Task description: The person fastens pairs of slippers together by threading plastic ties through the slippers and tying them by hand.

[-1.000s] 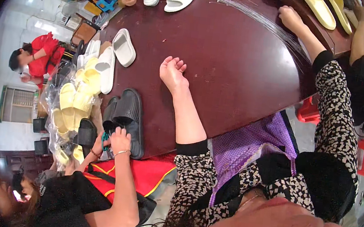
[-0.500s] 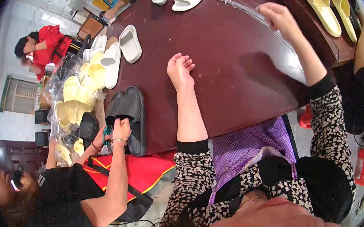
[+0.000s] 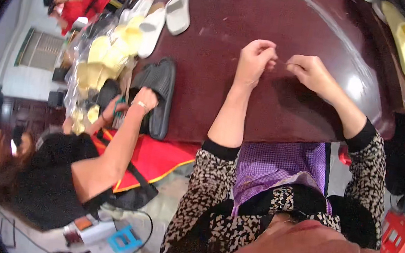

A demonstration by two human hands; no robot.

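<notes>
My left hand (image 3: 257, 64) is held above the dark red table (image 3: 211, 97), its fingers curled and the thumb pressed toward them. Just to its right, my right hand (image 3: 312, 73) is closed in a pinch, facing the left. A very fine strand may run between the two, but it is too thin to make out. Beyond my right hand, a bundle of thin, pale, shiny strands (image 3: 340, 35) stretches along the table. No slipper touches either hand.
At left, a co-worker's hands (image 3: 145, 101) work at dark grey slippers (image 3: 162, 92), with teal-handled scissors (image 3: 120, 106). White slippers (image 3: 177, 15) and bagged yellow slippers (image 3: 103, 55) lie farther left. More yellow slippers (image 3: 403, 42) are at the right edge.
My right hand has come down and left from the strands to beside my left hand. My left hand has turned and curled. The head view has shifted.
</notes>
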